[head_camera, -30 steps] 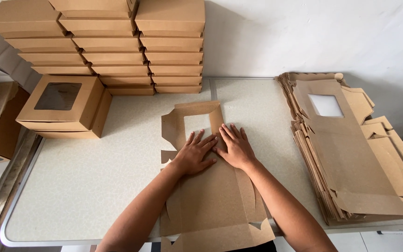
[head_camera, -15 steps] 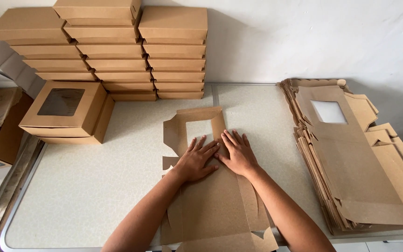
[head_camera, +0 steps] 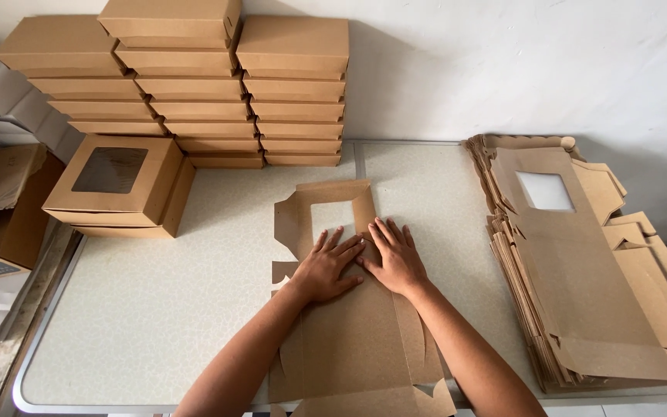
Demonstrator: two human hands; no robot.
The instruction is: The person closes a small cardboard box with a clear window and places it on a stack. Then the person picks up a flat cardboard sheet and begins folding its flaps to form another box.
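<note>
Both hands lie flat and open, side by side: left hand [head_camera: 327,265] and right hand [head_camera: 395,257] press the flat box sheet [head_camera: 357,340] in the middle of the frame. Its long side runs from the bottom edge up toward the window flap [head_camera: 332,212].

One camera, worn on the head, looks steeply down over the table [head_camera: 156,324] toward the wall [head_camera: 503,69]. It sits close above both forearms
</note>
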